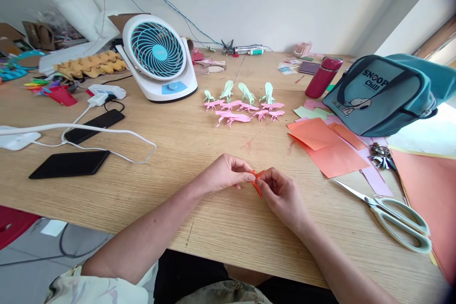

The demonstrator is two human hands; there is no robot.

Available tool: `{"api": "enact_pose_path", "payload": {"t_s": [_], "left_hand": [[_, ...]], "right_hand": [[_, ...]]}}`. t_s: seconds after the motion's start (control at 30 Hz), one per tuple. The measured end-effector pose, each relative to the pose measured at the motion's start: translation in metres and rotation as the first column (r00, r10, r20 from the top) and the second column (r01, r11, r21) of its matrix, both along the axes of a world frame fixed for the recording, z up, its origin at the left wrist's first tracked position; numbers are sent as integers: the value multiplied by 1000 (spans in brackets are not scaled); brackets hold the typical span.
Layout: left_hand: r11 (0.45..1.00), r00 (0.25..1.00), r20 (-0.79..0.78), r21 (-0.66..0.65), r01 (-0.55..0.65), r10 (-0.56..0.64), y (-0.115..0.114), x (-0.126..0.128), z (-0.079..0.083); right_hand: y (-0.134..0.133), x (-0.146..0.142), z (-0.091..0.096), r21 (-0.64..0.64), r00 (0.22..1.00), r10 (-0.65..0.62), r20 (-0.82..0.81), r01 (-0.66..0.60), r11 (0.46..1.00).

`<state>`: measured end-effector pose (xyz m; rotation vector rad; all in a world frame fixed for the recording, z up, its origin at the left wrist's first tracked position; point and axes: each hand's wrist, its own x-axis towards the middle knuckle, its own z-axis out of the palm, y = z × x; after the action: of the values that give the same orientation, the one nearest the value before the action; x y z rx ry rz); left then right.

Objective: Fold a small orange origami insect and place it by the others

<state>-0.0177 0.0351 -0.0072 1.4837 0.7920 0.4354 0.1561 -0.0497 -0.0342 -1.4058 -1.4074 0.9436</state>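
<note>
Near the front of the wooden table [149,199], a small folded piece of orange paper [257,189] sits between my two hands. My left hand [228,173] pinches its upper left part between thumb and fingers. From the other side, my right hand [283,194] grips it with thumb and bent forefinger. Parts of the paper are hidden by my fingertips. Beyond the hands stand several folded paper figures: pink ones [233,118] in front and pale green ones [246,94] behind.
Right of my hands lie orange sheets [331,149], scissors [395,221] and keys [380,156]. A teal bag [381,95] and a red flask [323,77] stand behind them. Leftward are a white fan [160,57], two black phones [69,164] [94,127] and a white cable [142,140].
</note>
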Motion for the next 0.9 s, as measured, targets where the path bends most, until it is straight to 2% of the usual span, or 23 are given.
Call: {"api": "enact_pose_path", "payload": {"t_s": [0.17,0.33,0.5,0.67,0.77,0.9], "left_hand": [[995,1000,0,99,-16,16,-1,2,-5],[997,995,76,30,-67,65,-8,9,-4],[989,983,119,35,-142,137,-11,13,-5],[996,989,116,-11,-86,87,-10,14,-9],[992,990,86,46,-119,114,-9,13,-8],[962,975,29,163,-221,219,-3,10,-5]], "right_hand": [[-2,0,-2,-26,1000,21,-6,-21,999],[-2,3,1,-56,994,49,-102,-55,997],[1,6,4,-107,967,73,-244,-102,989],[1,4,1,-129,973,17,-232,-48,990],[0,4,3,-131,969,33,-243,-67,989],[0,6,6,-122,968,123,-218,-152,981]]}}
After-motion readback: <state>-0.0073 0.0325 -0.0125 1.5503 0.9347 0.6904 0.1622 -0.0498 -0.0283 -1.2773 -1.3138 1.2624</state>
